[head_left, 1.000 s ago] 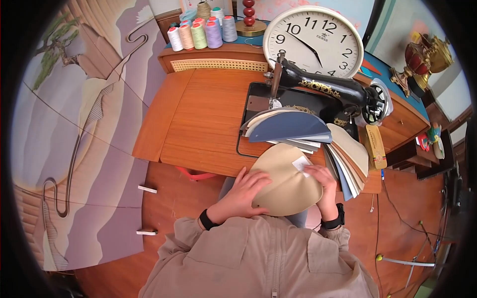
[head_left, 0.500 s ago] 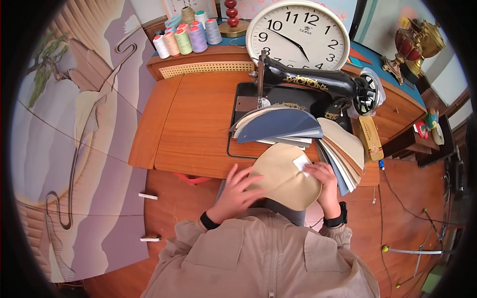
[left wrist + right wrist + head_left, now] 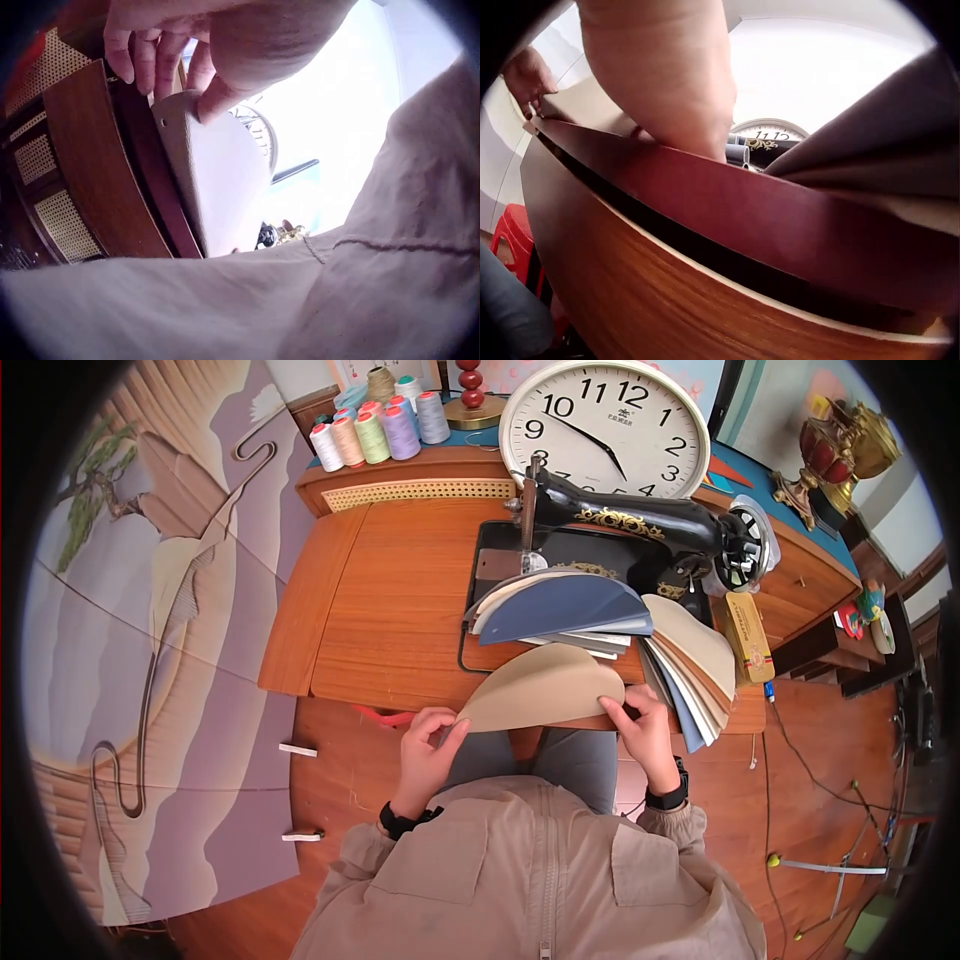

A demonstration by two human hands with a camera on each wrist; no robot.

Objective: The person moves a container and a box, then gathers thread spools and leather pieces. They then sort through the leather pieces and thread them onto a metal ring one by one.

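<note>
A beige sheet (image 3: 540, 688), folded over into a curved half shape, spans the two hands at the table's front edge. My left hand (image 3: 428, 748) pinches its left corner between thumb and fingers; the left wrist view shows the thumb of that hand (image 3: 247, 45) on the sheet (image 3: 229, 165), beside a small hole. At the sheet's right end my right hand (image 3: 645, 735) pinches the edge. Behind lies a fan of folded sheets, a blue one (image 3: 565, 608) on top, and a second fan (image 3: 695, 650) stands to the right. No white label shows on the beige sheet.
A black sewing machine (image 3: 640, 515) stands behind the fans, with a round clock (image 3: 605, 430) at its back. Thread spools (image 3: 375, 438) are at the back left, a yellow box (image 3: 748, 635) at the right. The wooden table (image 3: 390, 600) extends left; a red stool (image 3: 514, 240) is below.
The beige sheet has gone from lying spread with its white label up to being folded over, label out of sight. My left hand has moved down and left and now pinches its corner.
</note>
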